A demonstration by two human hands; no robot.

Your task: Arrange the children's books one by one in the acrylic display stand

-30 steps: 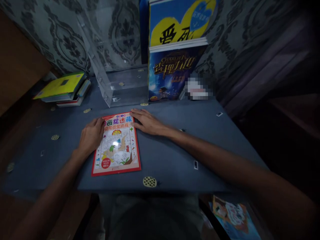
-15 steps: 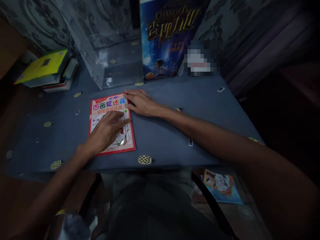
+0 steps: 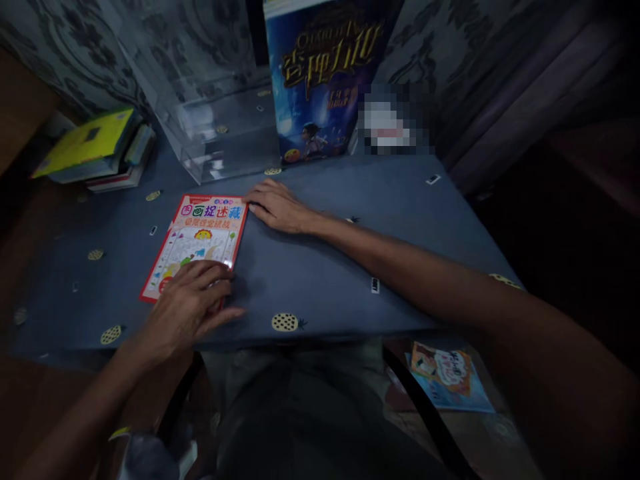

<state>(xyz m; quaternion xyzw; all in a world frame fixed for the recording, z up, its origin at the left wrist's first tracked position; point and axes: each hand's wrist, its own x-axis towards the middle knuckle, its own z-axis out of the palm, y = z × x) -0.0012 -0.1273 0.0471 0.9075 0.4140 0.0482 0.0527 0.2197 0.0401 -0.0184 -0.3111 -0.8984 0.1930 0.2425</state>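
A thin red-bordered picture book point(image 3: 203, 217) with coloured Chinese characters on its cover lies closed on the cloth-covered table, slanted with its lower end to the left. My left hand point(image 3: 193, 300) rests over the book's lower right part, fingers stretched forward and thumb apart, hiding that corner. At the top right corner of the book, my right hand point(image 3: 280, 207) lies palm down, its fingertips touching the edge. Neither hand is closed around anything.
A tall blue book point(image 3: 315, 87) stands upright at the back beside a clear plastic box point(image 3: 200, 143). Stacked books point(image 3: 90, 143) lie at the back left. A blurred-out item point(image 3: 393, 120) sits back right. Below the table, a blue booklet point(image 3: 450, 383) lies at the right.
The picture book has turned, its lower end swinging left while the top right corner stays by my right hand. My left hand has slid down toward me, uncovering more of the cover.
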